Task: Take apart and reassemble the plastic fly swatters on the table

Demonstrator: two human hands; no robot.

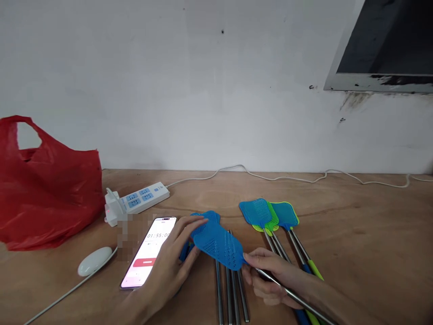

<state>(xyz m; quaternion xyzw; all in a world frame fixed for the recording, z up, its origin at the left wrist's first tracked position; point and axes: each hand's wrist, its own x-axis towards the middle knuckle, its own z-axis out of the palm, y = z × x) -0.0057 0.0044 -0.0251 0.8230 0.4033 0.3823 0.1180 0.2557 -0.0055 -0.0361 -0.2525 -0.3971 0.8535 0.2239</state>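
A blue fly swatter (pixel 219 243) with a perforated head and a metal rod is held above the table, tilted. My right hand (pixel 270 275) is closed around it where the head meets the rod. My left hand (pixel 172 259) holds the far end of the same head, fingers over the top edge and thumb below. Behind it, another blue swatter head (pixel 210 216) is partly covered. More blue plastic shows under my left hand, too hidden to make out. Several bare metal rods (pixel 233 293) lie below, between my hands.
To the right lie several swatters with blue (pixel 259 211) and green (pixel 273 217) heads. A lit phone (pixel 149 253), a white mouse-shaped object (pixel 94 261), a power strip (pixel 145 198) and a red plastic bag (pixel 50 194) are at left. A white cable (pixel 280 178) runs along the wall.
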